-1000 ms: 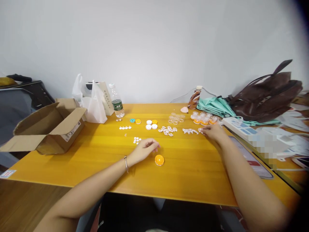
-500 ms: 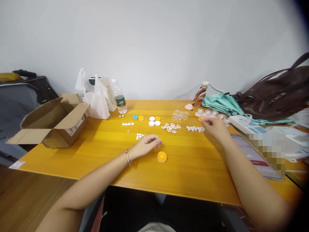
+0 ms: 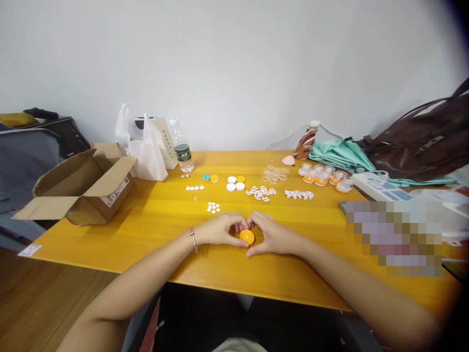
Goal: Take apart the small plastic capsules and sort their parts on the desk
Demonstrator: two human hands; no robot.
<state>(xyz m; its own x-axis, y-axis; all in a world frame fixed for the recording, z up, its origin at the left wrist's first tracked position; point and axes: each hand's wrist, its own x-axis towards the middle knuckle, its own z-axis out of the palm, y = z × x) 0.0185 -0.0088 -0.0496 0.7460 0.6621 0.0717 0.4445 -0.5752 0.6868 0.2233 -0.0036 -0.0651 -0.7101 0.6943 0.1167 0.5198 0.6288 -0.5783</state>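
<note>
A small orange plastic cup-shaped disc rests on the table in front of me, its hollow side up. My left hand curls round its left side, with the thumb at the near rim and the fingertips at the far rim. On the other side, my right hand curves in a C, fingertips behind the disc and thumb apart in front of it. Just beyond my left hand lie several small white discs. White openwork pieces are spread farther back.
Clear-topped orange assemblies cluster at right. White round caps, clear rings and small white pegs sit mid-table. An open cardboard box and a water bottle stand at left, a brown bottle at back.
My right hand has come from the clear-topped assemblies at right to the orange disc. My left hand has lowered slightly and closed in on the disc's left side.
</note>
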